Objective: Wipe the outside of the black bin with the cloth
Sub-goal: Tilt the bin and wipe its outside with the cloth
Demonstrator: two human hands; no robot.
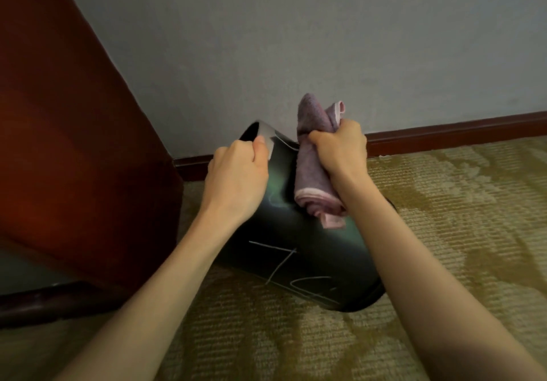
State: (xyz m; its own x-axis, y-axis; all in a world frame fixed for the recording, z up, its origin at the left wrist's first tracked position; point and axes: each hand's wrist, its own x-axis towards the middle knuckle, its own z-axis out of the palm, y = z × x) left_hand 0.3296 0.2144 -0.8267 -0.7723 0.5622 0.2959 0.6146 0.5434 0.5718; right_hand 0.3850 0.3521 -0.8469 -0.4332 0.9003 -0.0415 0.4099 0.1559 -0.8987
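Black bin [299, 250] at frame centre, tipped on carpet [444, 232]. Left hand [236, 179] clamped on rim, right hand [340, 149] fisted around bunched cloth [313, 173] against upper side. Best pressed flat, dragged downward in overlapping strokes, rim held steady.

Black bin [296, 250] tips over on the carpet, glossy side up, pale scratches showing; bunched purple cloth [313, 173], pink-edged, presses against its upper side.

Unreadable pale scrawl on black bin [296, 250]
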